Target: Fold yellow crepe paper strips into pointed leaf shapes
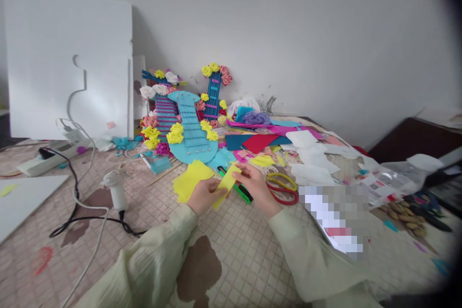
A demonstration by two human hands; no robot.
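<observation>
A small yellow strip of paper [226, 184] is pinched between both my hands above the tiled floor. My left hand [204, 196] grips its lower end with closed fingers. My right hand [257, 186] holds its upper end between thumb and fingers. A larger yellow paper sheet [189, 179] lies just behind my left hand. A green marker [242, 191] lies under my right hand. Yellow-and-red scissors [283, 187] rest to the right of it.
Blue guitar-shaped paper crafts [191, 127] with paper flowers lean at the wall, beside piles of coloured sheets [263, 139]. A glue gun [116, 187] with cable and a power strip [43, 161] lie left. White foam boards [68, 62] stand behind. White paper pieces [310, 154] lie right.
</observation>
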